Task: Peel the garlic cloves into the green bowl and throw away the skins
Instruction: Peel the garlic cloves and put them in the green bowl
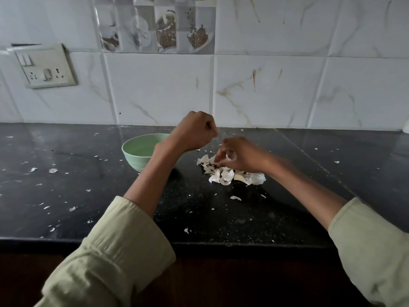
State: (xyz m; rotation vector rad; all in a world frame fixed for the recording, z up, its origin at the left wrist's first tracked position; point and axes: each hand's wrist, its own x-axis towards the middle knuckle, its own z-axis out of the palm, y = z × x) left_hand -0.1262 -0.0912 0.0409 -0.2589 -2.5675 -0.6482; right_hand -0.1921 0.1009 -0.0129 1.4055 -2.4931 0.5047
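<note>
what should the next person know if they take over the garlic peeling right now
Left hand: raised in a fist beside the green bowl; what it holds is hidden.
Right hand: fingers picking at the pile of skins on the counter.
A clove lies in the pile.
No cloves visible in the bowl from here.
Left: peel what remains, gather the pile and scattered flakes, bin them.

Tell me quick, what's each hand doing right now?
Left hand: closed in a fist; what it holds cannot be told.
Right hand: fingers pinching at the garlic skins pile.
</note>
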